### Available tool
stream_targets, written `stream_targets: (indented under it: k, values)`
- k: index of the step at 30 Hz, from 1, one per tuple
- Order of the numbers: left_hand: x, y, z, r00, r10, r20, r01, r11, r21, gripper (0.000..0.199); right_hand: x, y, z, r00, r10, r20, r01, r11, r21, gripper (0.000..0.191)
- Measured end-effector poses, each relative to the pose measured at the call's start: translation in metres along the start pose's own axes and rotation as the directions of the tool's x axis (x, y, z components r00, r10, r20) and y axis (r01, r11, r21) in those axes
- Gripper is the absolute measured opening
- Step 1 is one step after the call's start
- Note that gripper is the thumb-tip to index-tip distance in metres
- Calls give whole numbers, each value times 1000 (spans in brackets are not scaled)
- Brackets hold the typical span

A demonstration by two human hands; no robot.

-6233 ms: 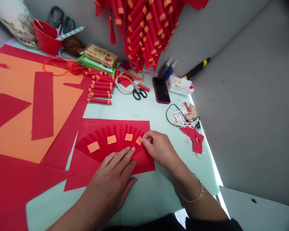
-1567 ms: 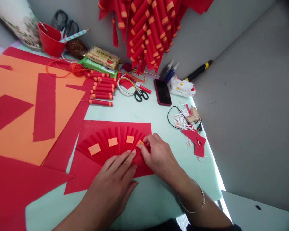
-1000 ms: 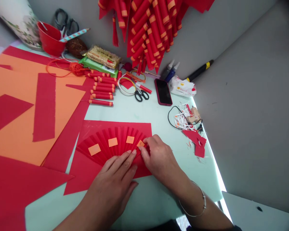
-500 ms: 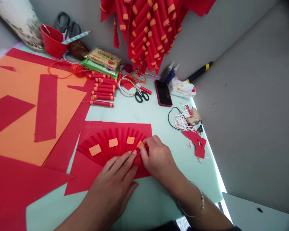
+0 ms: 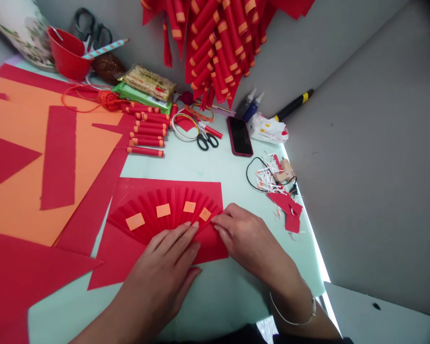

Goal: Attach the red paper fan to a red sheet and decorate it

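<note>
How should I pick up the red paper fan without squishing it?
I'd pinch the red paper fan low down, coming from the person's side: its pleats narrow that way and spread wide away from the person, so the top edge probably bends more easily. The left hand covers that narrow part. I can't tell whether it's stuck to the red sheet.

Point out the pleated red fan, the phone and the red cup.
Pleated red fan (image 5: 177, 208): head view, on the pleats near its middle.
Phone (image 5: 240, 136): head view, on its dark screen.
Red cup (image 5: 69, 62): head view, on its outer wall.
</note>
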State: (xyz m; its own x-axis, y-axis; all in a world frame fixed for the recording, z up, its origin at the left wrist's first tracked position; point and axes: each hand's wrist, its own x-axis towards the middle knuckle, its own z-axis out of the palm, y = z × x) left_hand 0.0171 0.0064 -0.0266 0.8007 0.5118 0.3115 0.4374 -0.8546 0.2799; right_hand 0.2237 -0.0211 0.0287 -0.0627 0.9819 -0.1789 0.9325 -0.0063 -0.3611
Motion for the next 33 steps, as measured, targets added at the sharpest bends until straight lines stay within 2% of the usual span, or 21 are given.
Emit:
stream_targets:
  k: [9, 15, 19, 33]
  values:
    - [5, 3, -5, 999, -22, -43, 24, 999, 46, 32, -1, -2, 3, 999, -46, -17, 44, 996, -82, 25]
    - [8, 3, -4, 999, 11, 41, -16, 994, 110, 34, -1, -3, 6, 998, -53, -15, 51, 990, -132, 24]
    - [8, 5, -2, 998, 34, 50, -42, 987, 156, 33, 0, -2, 6, 999, -50, -7, 49, 984, -171, 23]
    - [7, 7, 0, 998, 49, 37, -54, 984, 169, 35, 4, -4, 8, 999, -50, 13, 51, 987, -150, 23]
